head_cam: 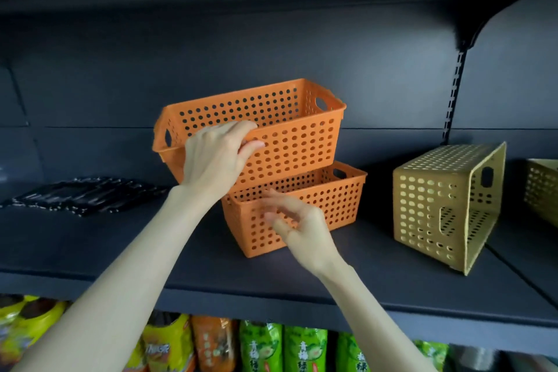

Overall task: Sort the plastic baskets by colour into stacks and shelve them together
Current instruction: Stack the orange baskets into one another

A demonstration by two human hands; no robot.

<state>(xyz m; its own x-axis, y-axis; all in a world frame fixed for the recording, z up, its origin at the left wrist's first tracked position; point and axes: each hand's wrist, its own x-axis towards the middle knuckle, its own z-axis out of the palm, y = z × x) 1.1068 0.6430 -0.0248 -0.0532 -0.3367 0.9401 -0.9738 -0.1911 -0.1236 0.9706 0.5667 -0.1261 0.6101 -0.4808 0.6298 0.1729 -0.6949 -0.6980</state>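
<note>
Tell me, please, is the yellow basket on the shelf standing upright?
No, the yellow basket lies tipped on its side on the shelf, its open mouth facing right.

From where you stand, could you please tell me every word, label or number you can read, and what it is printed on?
"青梅绿" (partly cut off): green snack packets below the shelf.
Yellow packet: white print, too blurred to read.
Orange packet: print too blurred to read.
Orange baskets, tan basket: no text.

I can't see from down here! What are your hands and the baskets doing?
Left hand gripping upper orange basket, above lower orange basket. Right hand open beside it. Tan basket tipped over, apart.
</note>
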